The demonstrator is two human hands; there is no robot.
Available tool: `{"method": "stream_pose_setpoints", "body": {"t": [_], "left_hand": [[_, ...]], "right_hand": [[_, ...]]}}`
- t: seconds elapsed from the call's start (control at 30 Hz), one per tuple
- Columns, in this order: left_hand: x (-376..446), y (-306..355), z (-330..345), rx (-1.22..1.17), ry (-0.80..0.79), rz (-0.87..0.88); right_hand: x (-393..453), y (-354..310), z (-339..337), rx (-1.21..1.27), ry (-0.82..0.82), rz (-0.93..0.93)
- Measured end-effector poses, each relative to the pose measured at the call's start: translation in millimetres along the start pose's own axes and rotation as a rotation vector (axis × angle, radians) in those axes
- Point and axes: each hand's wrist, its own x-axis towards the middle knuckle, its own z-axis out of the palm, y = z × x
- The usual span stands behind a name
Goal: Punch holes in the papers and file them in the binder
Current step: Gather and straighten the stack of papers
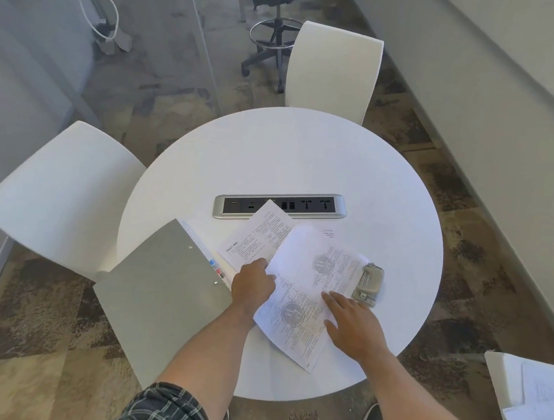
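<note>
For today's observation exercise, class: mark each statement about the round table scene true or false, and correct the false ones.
1. The grey binder lies closed on the round white table. True.
2. The grey metal hole punch sits left of the binder. False: it sits at the right edge of the printed papers.
3. Both hands rest on the papers. True: left hand, right hand.
4. A sheet covers part of the silver power strip. True.
5. Both hands grip the punch. False: neither grips it.
</note>
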Motion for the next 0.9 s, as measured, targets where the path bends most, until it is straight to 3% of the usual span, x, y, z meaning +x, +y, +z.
{"method": "stream_pose_setpoints", "body": {"t": [0.2,0.47,0.73,0.9], "left_hand": [[-9.3,-1.9,-14.5,-0.330,0.096,-0.158],[-31.1,-22.7,-17.5,-0.588,0.242,-0.411],[-45.0,-20.8,-16.9,-0.592,0.224,-0.448],[-48.7,-24.6,-20.5,-0.588,0.202,-0.454]], "right_hand": [[8.3,-3.8,-16.7,0.104,0.105,0.142],[39.8,-9.8,-43.7,0.055,-0.008,0.180],[71.0,-14.9,-58.7,0.161,-0.069,0.379],[74.4,-12.3,-60.9,0.055,-0.134,0.480]]}}
